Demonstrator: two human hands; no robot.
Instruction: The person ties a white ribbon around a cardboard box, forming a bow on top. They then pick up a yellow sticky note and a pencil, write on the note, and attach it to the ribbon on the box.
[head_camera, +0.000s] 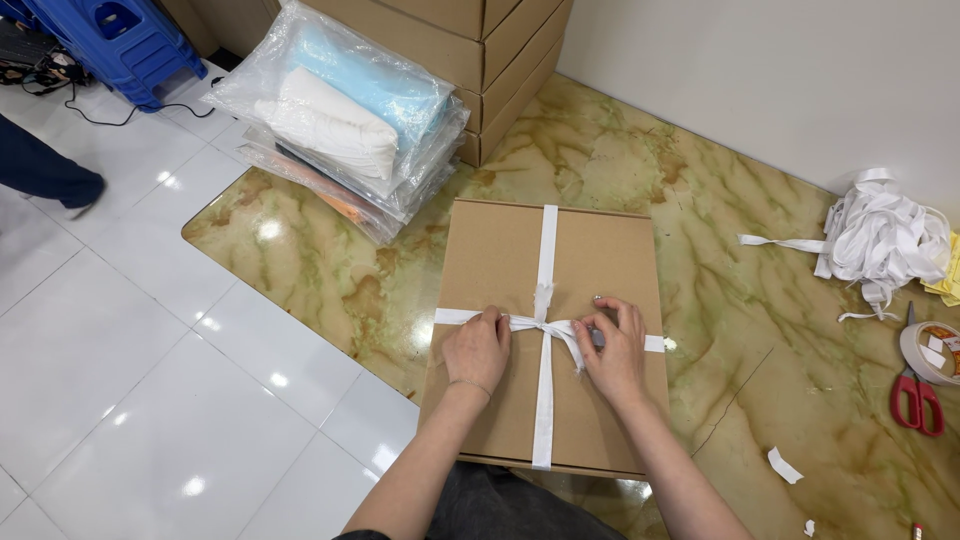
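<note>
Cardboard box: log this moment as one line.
left hand pinching white ribbon | right hand at knot | cardboard box flat on floor

A flat brown cardboard box (495, 260) lies closed on the marbled floor, its far edge toward 12 o'clock. A white ribbon (546, 250) crosses it lengthwise and widthwise, meeting in a knot slightly toward 6 o'clock of centre

Red scissors (916, 398), tape roll (932, 352), bagged linens (345, 115), blue stool (120, 40).
</note>
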